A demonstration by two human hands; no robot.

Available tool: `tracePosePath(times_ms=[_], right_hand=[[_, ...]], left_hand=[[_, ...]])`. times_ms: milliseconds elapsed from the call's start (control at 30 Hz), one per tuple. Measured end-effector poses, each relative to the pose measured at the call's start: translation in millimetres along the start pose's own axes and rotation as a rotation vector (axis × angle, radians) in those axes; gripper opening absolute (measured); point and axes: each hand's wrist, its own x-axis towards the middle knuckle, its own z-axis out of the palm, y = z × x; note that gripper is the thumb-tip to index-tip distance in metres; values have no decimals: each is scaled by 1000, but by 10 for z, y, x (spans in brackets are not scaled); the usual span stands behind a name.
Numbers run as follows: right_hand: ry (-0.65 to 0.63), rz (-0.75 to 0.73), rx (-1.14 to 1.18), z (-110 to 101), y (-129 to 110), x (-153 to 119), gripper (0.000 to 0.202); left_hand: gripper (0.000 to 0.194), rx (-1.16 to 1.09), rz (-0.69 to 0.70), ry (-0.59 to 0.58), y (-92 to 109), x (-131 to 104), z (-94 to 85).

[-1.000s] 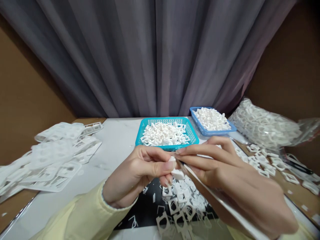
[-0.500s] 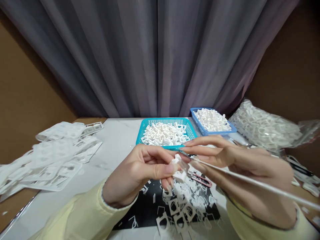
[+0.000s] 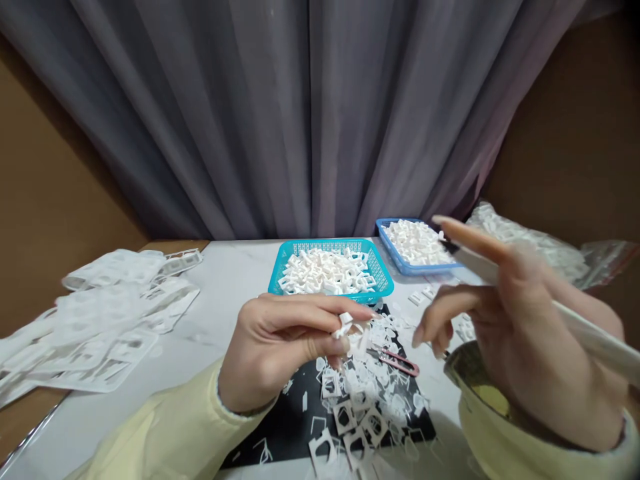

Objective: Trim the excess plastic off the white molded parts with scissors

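Note:
My left hand (image 3: 280,340) pinches a small white plastic piece (image 3: 350,329) between thumb and fingers, above the black mat (image 3: 285,420). To the right, my right hand (image 3: 530,320) is raised apart from it, slightly blurred, with the index finger stretched out. A long, flat, whitish tool (image 3: 595,337) with a dark tip is held in that hand; its exact kind is unclear. White frames with cut-out holes (image 3: 357,445) and thin clear scraps (image 3: 395,400) lie heaped on the mat below, beside a pink-handled tool (image 3: 400,363).
Beyond my hands stands a teal basket (image 3: 278,270) of white pieces, with a blue basket (image 3: 393,250) of similar pieces behind right. A clear bag (image 3: 545,257) of pieces lies far right. White cut-out sheets (image 3: 105,320) pile up at left. A grey curtain (image 3: 310,120) hangs behind.
My right hand has moved right and up, away from the white piece, taking the long tool with it. My left hand still holds the piece, now turned slightly.

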Motion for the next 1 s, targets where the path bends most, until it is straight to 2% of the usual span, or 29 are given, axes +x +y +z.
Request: tracePosePath(times_ms=[33, 67, 100, 200, 333, 433, 567, 700, 767, 867, 900, 933, 1000], right_hand=[[-27, 5, -80, -20, 76, -13, 40], [-152, 11, -246, -30, 177, -39, 42], [-359, -52, -518, -29, 300, -79, 44], [-600, -102, -714, 26, 716, -275, 40], [-795, -96, -848, 136, 1115, -609, 14], [-856, -61, -865, 230, 1273, -799, 13], [-815, -9, -788, 319, 1426, -871, 25], [-671, -1, -593, 172, 1417, -693, 20], [-582, -4, -480, 20, 1276, -561, 24], [-416, 6, -376, -185, 892, -406, 27], [-364, 3, -340, -228, 740, -376, 25], [-245, 22, -279, -254, 589, -356, 20], [-175, -1, -176, -261, 334, -340, 12]], left_hand=[[10, -7, 11, -12, -3, 9, -10], [8, -15, 25, -29, -5, 19, -18], [7, -22, 38, -50, -6, 27, -23], [8, -33, 51, -74, -3, 37, -21], [15, -60, 57, -57, -13, 24, 6], [21, -59, 97, -76, -33, 21, 10], [28, -13, 145, -126, -30, 39, -14], [24, 5, 119, -147, -11, 53, -27], [23, -5, 83, -153, -20, 55, -29], [23, -43, 57, -191, -57, 57, -40], [23, -60, 60, -208, -73, 60, -46], [24, -83, 67, -224, -88, 63, -53], [25, -126, 67, -246, -112, 73, -61]])
